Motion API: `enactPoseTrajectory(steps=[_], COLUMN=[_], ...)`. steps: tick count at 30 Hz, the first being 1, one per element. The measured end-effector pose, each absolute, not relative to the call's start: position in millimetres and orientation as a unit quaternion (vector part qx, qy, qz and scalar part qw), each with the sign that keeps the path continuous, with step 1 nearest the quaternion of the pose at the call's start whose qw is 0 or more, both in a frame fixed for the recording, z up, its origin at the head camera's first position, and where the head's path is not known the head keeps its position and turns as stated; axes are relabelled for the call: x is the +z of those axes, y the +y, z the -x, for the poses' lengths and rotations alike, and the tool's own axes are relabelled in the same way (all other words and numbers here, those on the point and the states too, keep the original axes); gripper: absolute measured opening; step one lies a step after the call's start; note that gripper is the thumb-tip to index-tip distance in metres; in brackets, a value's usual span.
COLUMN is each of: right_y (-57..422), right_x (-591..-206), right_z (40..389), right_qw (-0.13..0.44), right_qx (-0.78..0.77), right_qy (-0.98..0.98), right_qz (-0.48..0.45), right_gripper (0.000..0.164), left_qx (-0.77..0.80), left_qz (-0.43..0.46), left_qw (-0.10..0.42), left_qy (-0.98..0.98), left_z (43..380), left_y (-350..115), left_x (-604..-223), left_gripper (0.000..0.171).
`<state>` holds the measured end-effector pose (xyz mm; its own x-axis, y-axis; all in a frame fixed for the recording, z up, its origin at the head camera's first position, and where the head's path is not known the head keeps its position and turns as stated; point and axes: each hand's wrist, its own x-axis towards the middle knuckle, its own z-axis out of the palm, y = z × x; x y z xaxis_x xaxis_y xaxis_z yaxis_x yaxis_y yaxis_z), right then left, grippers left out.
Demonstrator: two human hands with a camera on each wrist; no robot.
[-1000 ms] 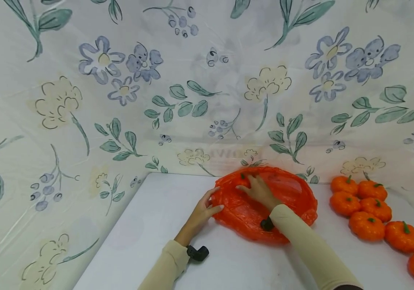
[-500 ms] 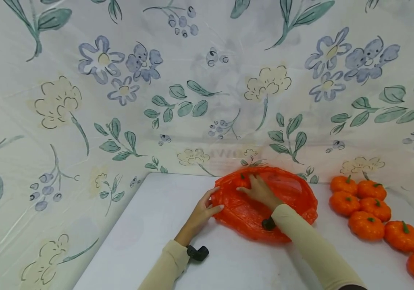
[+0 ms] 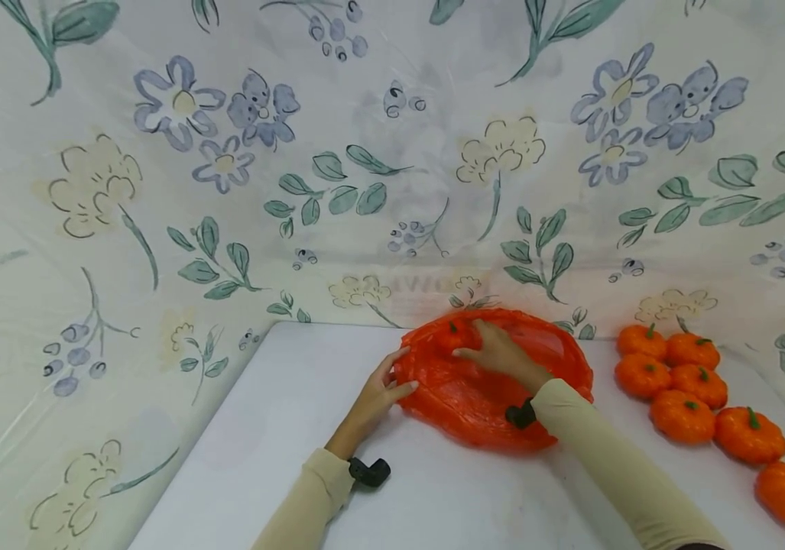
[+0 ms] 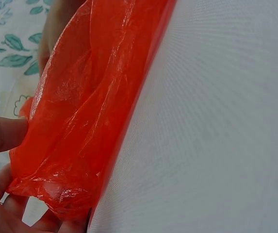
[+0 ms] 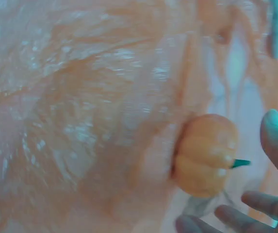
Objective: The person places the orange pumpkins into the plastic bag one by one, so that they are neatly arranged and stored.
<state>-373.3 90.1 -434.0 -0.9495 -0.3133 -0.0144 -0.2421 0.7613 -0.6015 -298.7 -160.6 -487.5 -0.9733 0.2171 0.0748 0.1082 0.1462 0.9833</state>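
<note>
The bag (image 3: 447,397) is thin, see-through plastic film, glossy and crinkled, with bright streaks along its folds. The pumpkins (image 3: 682,417) look like plastic, smooth-skinned and shiny, small highlights on their ribs. The table (image 3: 275,420) is smooth and mostly matt, with a fine grain close up. The sheet (image 3: 337,252) has a soft sheen and creases; plastic or coated cloth, unclear which. The sleeves (image 3: 605,454) are matt cloth.
</note>
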Motion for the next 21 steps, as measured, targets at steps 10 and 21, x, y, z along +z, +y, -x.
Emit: enactPoseTrajectory(steps=[10,21], right_y=[130,191], right_x=[-406,-393], right_z=[340,291], right_qw=[0.034,-0.024], right_qx=[-0.359,-0.363], right_qy=[0.915,0.914], right_qz=[0.183,0.177], right_gripper=[0.049,0.047], left_qx=[0.651,0.648], left_qz=[-0.095,-0.091], left_qw=[0.044,0.048], left_qy=[0.752,0.755], left_z=[299,302], left_y=[-156,-154], left_x=[-488,-488], left_gripper=[0.065,0.065])
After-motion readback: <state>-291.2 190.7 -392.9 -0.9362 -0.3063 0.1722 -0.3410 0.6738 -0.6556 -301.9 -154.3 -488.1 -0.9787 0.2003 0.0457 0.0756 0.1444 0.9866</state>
